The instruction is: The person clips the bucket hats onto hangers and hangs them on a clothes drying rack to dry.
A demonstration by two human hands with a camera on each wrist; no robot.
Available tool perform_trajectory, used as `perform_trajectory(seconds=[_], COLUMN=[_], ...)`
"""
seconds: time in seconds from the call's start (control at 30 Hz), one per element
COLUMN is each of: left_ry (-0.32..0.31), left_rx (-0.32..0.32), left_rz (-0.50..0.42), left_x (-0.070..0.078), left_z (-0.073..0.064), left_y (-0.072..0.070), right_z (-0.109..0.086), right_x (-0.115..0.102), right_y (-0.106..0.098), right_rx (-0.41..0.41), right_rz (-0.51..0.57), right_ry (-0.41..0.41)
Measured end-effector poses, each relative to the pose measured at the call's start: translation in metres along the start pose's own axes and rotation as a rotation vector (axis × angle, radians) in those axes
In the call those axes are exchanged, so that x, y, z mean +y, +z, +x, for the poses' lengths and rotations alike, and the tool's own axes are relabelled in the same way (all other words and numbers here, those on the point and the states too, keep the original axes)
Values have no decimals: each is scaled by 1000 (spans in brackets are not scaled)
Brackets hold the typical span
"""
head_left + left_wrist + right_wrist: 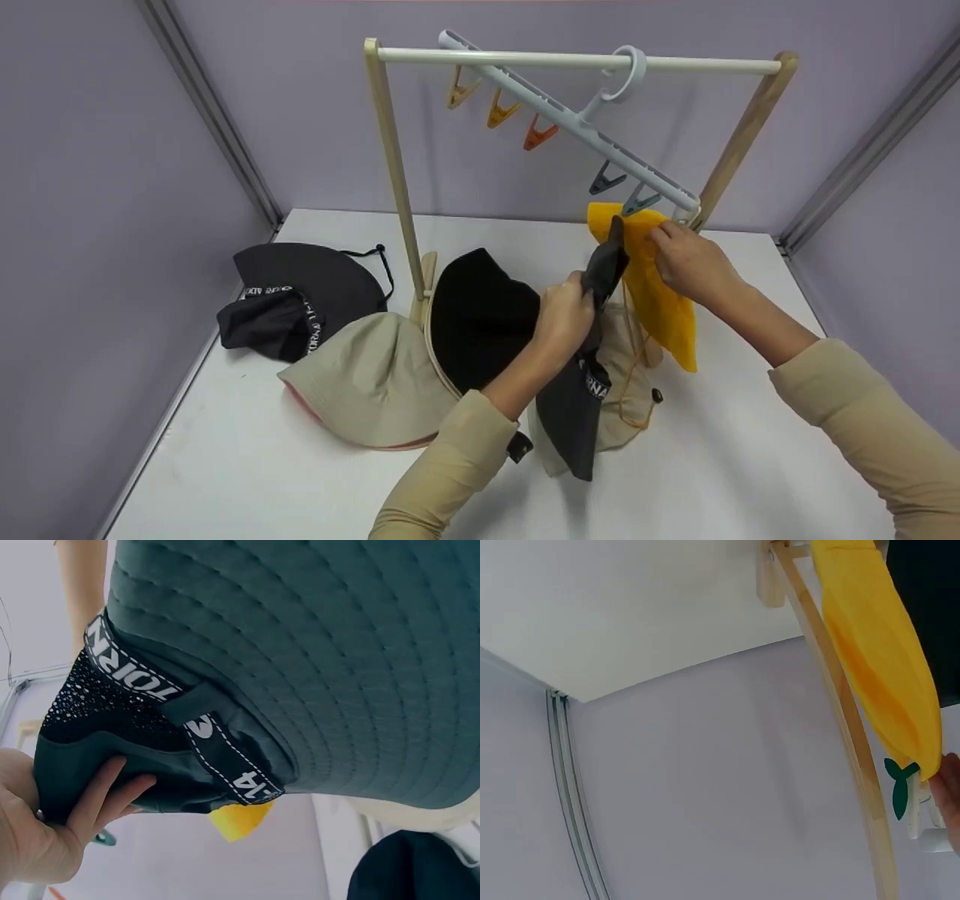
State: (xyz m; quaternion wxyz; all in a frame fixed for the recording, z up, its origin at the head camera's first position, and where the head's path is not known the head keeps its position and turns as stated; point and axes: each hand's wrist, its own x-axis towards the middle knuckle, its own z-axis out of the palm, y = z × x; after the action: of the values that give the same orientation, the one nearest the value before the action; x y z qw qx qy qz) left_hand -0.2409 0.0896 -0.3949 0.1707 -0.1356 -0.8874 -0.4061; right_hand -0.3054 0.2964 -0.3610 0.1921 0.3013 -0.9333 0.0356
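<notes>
My left hand (562, 319) grips the crown of a dark grey wide-brimmed hat (568, 431) with a white-lettered band and mesh, its quilted brim (322, 667) filling much of the left wrist view. In the head view, my right hand (694, 262) pinches the upper edge of a yellow hat (664, 311), which hangs folded with a cord and toggle near it. A teal clip (641, 201) at the low end of a tilted light grey clip hanger (540, 105) overlaps the yellow hat's top edge.
The hanger hooks over a white rod (510, 58) on a wooden stand (397, 165). More clips, including an orange clip (538, 135), hang from it. On the white table (232, 450) lie a black hat (300, 289), a beige hat (375, 382) and a black-lined hat (480, 319).
</notes>
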Motion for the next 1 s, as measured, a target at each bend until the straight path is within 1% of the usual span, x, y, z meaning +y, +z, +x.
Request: perform_trajectory(seconds=[0.13, 0.17, 0.23, 0.3, 0.4, 0.5, 0.53, 0.6, 0.67, 0.8, 0.93, 1.0], left_ry=[6, 12, 24, 29, 5, -62, -81, -107, -108, -75, -27, -3], left_rx=[8, 11, 19, 20, 5, -26, -35, -49, -44, -9, 38, 54], left_rz=[11, 16, 24, 29, 40, 39, 37, 32, 39, 72, 180, 227], left_x=[0, 0, 0, 0, 0, 1, 1, 1, 0, -1, 1, 2], left_z=[1, 2, 3, 4, 6, 9, 10, 11, 12, 13, 12, 12], left_y=[4, 4, 4, 4, 4, 4, 4, 4, 5, 6, 7, 8], right_z=[4, 6, 10, 13, 18, 23, 24, 27, 30, 36, 38, 36], right_x=[-11, -13, -19, -23, -27, -30, -31, -32, -34, -36, -37, -38], right_y=[0, 0, -3, -6, -9, -9, -9, -6, -4, 3, 9, 13], right_rx=[116, 136, 149, 128, 45, -38, -52, -44, 2, 164, 353, 434], right_rz=[173, 227, 343, 460, 647, 855, 925, 1041, 1120, 1313, 1575, 1666], right_ry=[174, 222, 329, 432, 539, 604, 623, 657, 683, 702, 667, 642])
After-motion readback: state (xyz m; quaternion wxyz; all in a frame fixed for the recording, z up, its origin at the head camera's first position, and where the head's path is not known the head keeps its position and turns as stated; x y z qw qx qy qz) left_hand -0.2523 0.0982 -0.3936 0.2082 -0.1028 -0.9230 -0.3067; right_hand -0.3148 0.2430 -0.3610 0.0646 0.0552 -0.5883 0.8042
